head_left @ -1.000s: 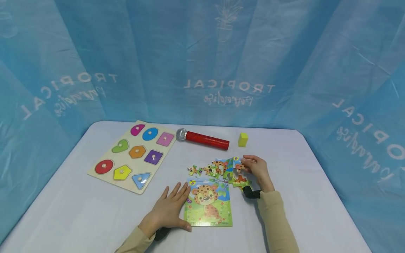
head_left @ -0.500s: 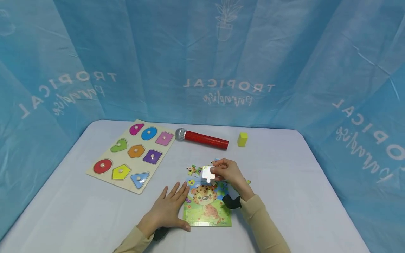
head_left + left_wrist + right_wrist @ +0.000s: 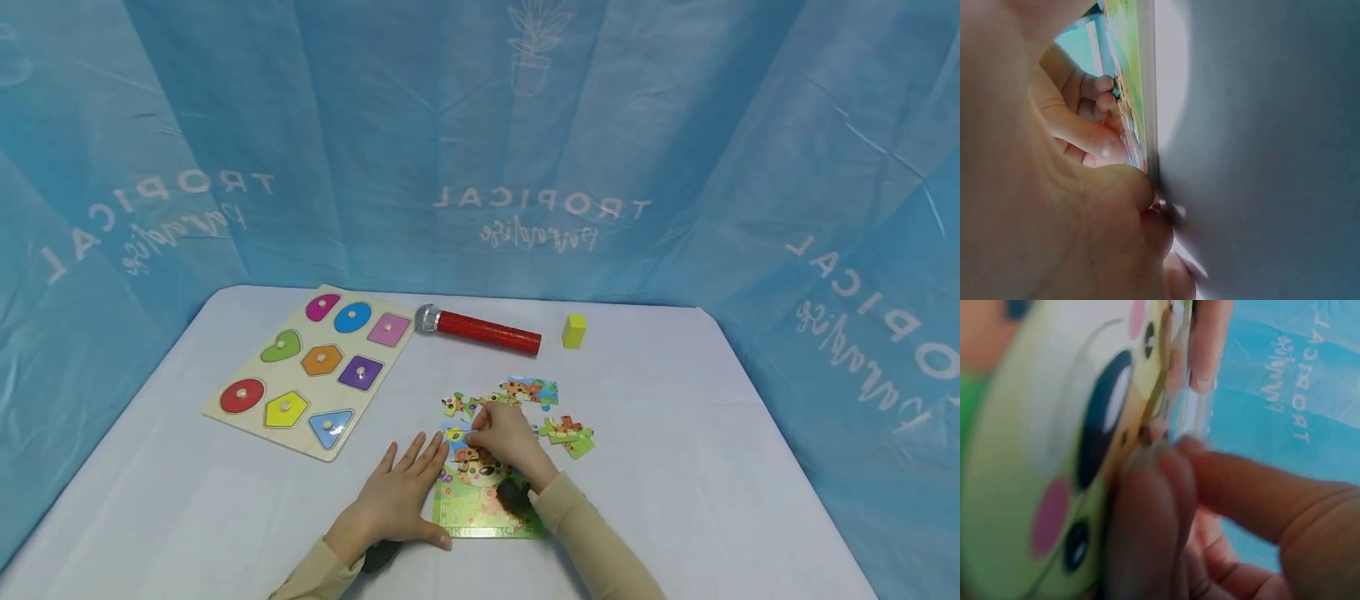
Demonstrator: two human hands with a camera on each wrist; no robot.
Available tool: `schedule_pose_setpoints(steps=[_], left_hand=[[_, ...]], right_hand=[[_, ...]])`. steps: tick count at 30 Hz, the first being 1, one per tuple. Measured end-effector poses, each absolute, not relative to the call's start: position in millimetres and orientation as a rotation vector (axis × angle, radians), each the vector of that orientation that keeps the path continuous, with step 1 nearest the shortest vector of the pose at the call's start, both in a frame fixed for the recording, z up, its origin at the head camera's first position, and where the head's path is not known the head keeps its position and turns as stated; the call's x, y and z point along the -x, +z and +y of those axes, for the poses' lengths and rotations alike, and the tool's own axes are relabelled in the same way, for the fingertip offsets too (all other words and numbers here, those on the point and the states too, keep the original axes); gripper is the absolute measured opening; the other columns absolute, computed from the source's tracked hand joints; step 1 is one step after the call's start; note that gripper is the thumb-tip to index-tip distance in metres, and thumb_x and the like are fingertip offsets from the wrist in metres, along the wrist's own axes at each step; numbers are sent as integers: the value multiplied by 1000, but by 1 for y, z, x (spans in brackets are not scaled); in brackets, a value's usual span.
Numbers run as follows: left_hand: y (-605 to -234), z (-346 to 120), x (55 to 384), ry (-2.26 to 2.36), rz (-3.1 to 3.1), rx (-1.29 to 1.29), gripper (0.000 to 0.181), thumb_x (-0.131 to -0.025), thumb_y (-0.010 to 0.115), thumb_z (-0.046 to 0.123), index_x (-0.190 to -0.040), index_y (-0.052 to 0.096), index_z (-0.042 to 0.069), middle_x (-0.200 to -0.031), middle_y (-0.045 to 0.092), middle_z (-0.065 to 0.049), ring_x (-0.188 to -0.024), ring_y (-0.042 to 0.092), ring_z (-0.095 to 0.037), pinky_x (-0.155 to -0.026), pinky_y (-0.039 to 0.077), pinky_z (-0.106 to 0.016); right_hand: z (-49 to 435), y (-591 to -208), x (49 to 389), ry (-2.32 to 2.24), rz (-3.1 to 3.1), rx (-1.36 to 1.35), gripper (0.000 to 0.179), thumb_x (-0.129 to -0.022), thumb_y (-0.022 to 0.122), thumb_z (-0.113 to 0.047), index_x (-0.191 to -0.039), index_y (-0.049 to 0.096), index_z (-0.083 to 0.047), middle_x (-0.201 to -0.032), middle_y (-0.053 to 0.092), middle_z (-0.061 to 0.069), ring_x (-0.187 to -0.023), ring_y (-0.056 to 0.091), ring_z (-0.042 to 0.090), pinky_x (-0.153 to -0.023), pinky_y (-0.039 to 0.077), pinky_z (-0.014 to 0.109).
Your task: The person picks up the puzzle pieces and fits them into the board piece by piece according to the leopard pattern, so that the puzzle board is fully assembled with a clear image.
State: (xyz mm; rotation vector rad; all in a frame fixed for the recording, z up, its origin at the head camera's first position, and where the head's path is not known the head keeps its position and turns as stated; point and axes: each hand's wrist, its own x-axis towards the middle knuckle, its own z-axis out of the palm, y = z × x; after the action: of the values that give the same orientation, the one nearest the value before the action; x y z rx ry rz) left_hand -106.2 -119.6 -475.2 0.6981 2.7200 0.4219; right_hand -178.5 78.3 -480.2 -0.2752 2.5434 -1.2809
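Observation:
A jigsaw puzzle board (image 3: 467,515) printed with a spotted cub lies at the front middle of the table. My left hand (image 3: 401,493) lies flat beside it, fingers spread and straight, fingertips at its left edge. With thumb and fingers, my right hand (image 3: 512,437) pinches a puzzle piece (image 3: 457,442) at the board's upper left corner; the hand covers part of the piece. In the right wrist view, the fingertips (image 3: 1147,487) press close to the printed cub face (image 3: 1041,444). The left wrist view shows the board's side edge (image 3: 1147,81) against the left hand.
Several loose puzzle pieces (image 3: 572,435) lie right of and behind the board. Farther back are a red microphone (image 3: 487,331) and a yellow block (image 3: 574,331). To the left lies a wooden shape board (image 3: 262,373) with knobbed pieces. A blue curtain (image 3: 480,150) surrounds the table.
My right hand has carried the puzzle piece leftward from the loose pieces and brought it down at the board's upper left corner. The left hand stays in place.

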Motion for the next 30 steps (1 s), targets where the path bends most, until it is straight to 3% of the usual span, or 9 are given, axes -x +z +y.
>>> schedule_pose_setpoints(steps=[12, 21, 24, 30], left_hand=[[-475, -119, 107, 424, 2705, -711, 123, -63, 74, 71, -154, 23, 6, -163, 17, -11, -151, 13, -36, -118, 11, -64], [-476, -117, 105, 429, 2702, -679, 125, -61, 75, 71, -153, 23, 5, -163, 17, -12, -151, 12, -36, -118, 10, -64], [-476, -119, 102, 418, 2699, -664, 125, -61, 73, 73, -153, 24, 4, -163, 16, -12, -151, 12, -37, -117, 10, -65], [-475, -120, 101, 413, 2720, -681, 125, -62, 72, 73, -153, 23, 4, -163, 17, -13, -151, 13, -37, -117, 11, -66]], right_hand=[[71, -482, 182, -1094, 2706, 262, 15, -86, 73, -17, -83, 61, -9, -62, 59, 0, -49, 53, 10, -45, 44, 24], [116, -483, 196, -1032, 2890, 49, 16, -90, 67, -25, -83, 62, -12, -63, 59, 1, -47, 48, 11, -43, 35, 25], [118, -480, 191, -993, 2869, 160, 17, -89, 69, -24, -81, 59, -13, -65, 57, 0, -51, 43, 12, -46, 32, 24], [91, -475, 171, -881, 2587, 560, 24, -81, 79, -24, -76, 56, -15, -66, 55, -5, -54, 46, 7, -49, 39, 21]])
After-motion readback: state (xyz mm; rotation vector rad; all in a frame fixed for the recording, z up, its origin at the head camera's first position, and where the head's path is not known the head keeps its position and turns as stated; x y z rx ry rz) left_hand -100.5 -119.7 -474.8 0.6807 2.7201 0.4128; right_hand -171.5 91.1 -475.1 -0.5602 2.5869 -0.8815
